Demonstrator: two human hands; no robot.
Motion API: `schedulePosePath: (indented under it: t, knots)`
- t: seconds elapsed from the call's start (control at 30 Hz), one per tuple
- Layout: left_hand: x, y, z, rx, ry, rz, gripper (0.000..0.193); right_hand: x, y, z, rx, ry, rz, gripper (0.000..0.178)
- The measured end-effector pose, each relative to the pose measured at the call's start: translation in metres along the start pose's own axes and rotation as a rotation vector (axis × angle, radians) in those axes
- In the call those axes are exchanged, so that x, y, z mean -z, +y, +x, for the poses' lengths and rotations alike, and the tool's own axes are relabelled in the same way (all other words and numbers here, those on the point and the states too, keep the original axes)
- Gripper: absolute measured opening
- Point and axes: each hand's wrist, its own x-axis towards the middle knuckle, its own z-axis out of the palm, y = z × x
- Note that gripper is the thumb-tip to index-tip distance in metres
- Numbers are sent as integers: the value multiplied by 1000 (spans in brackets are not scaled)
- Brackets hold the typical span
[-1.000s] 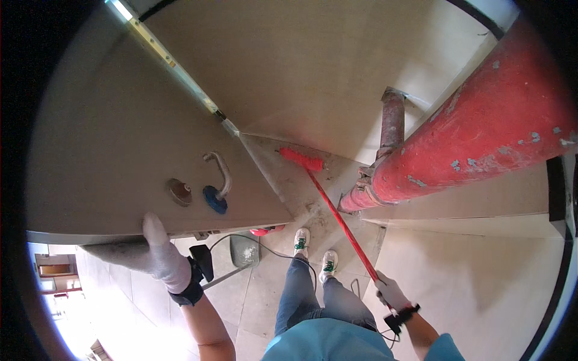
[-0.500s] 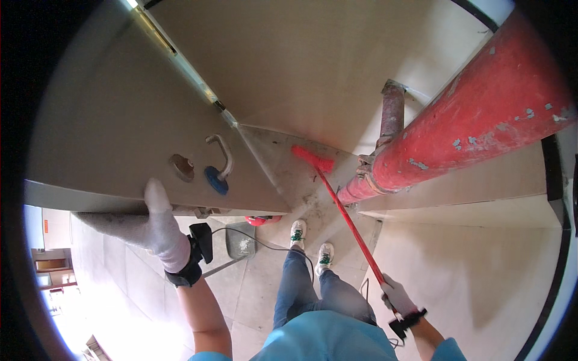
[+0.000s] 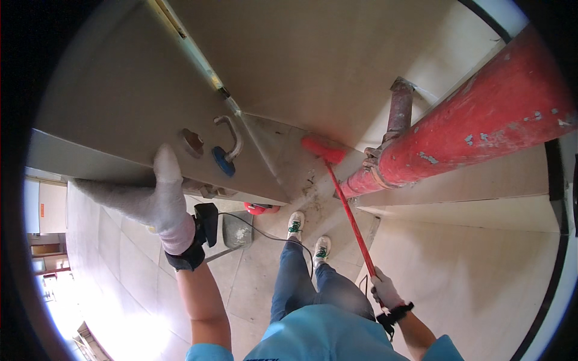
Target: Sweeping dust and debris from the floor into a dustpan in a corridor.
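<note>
My left hand [image 3: 161, 195], in a white glove, grips the edge of a grey door [image 3: 120, 96]. Its thumb lies along the door's face, while the fingers go round behind the edge, partly hidden. Near the thumb are a curved lever handle [image 3: 233, 141] with a blue base and a worn round plate [image 3: 192, 143]. My gloved right hand [image 3: 386, 289] is closed round the red handle of a broom [image 3: 349, 218]. The broom's red head [image 3: 323, 149] rests on the dusty floor in the corner behind the door.
A thick red pipe [image 3: 463, 132] with peeling paint crosses the right side, with a thinner branch pipe [image 3: 400, 111] into the wall. A grey dustpan [image 3: 236, 231] stands on the floor by the door, near a red object [image 3: 260, 209] partly hidden under it. A cable [image 3: 271, 236] hangs before my legs.
My right hand has moved a little left and forward with the broom, and the broom's head has shifted slightly right. My left hand keeps its hold as the view shifts slightly.
</note>
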Motion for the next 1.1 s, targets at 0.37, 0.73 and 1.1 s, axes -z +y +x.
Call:
schedulePosePath:
  t: [0.37, 0.73, 1.1]
  knots:
    - [4, 2, 5, 7, 8, 52, 114, 31, -4, -5, 109, 114, -403, 46]
    - [0, 8, 4, 14, 30, 96, 110, 55, 32, -29, 19, 41, -482, 45]
    - [-2, 7, 3, -11, 5, -18, 101, 44, -25, 62, 417, 158, -977, 40]
